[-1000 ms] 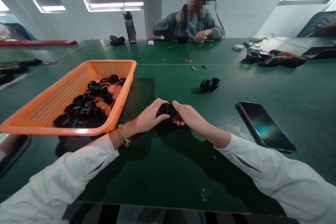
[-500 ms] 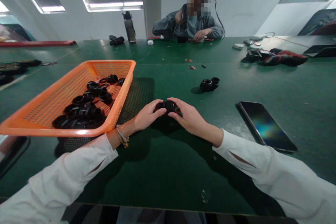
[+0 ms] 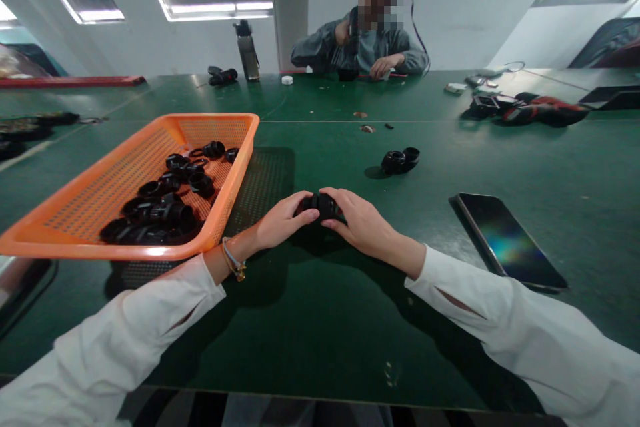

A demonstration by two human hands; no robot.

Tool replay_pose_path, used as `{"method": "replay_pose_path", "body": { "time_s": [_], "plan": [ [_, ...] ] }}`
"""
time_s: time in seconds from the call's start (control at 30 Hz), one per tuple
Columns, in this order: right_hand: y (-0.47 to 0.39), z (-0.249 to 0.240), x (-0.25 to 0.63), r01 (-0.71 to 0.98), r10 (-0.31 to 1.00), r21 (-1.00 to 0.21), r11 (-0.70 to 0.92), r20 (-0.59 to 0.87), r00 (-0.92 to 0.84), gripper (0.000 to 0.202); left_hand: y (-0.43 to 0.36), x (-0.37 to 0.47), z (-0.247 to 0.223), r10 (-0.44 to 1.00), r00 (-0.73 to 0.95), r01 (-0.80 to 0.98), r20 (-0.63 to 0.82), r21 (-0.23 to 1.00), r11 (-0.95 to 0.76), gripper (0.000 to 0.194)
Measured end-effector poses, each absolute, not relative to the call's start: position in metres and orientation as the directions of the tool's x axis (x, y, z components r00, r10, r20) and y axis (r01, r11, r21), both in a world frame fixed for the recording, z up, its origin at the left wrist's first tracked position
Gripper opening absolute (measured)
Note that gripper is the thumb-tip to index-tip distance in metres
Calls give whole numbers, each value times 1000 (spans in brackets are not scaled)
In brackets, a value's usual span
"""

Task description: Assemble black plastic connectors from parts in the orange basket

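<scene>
Both hands meet at the middle of the green table [image 3: 320, 320] around one small black round part [image 3: 320, 203]. My left hand [image 3: 281, 221] grips its left end with thumb and fingers. My right hand [image 3: 361, 223] wraps over its right end, hiding much of it. To the left stands an orange mesh basket [image 3: 100, 180] with several black rings and caps [image 3: 160, 207] piled inside. Two black parts [image 3: 399, 160] lie together on the table beyond my right hand.
A dark phone [image 3: 505, 240] lies at the right. Across the table a person [image 3: 367, 47] in grey sits with hands raised. A water bottle [image 3: 248, 52], small black items [image 3: 223, 77] and a red-and-black tool [image 3: 530, 110] lie farther off.
The hands lowered slightly and turned the black part between them; my right hand now covers more of it. The basket and loose parts did not move.
</scene>
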State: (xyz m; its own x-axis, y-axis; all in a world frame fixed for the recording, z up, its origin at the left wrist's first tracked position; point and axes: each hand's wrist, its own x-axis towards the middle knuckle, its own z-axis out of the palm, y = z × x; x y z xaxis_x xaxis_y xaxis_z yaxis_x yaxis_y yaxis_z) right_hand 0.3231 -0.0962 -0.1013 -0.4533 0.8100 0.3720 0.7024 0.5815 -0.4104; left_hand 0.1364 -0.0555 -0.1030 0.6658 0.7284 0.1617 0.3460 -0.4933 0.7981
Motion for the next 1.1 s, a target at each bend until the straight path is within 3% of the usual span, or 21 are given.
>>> {"method": "replay_pose_path", "body": {
  "time_s": [1.1],
  "plan": [
    [-97, -104, 322, 671, 832, -494, 553, 371, -413, 36, -54, 138, -105, 743, 638, 354, 202, 780, -516, 39]
  ]
}}
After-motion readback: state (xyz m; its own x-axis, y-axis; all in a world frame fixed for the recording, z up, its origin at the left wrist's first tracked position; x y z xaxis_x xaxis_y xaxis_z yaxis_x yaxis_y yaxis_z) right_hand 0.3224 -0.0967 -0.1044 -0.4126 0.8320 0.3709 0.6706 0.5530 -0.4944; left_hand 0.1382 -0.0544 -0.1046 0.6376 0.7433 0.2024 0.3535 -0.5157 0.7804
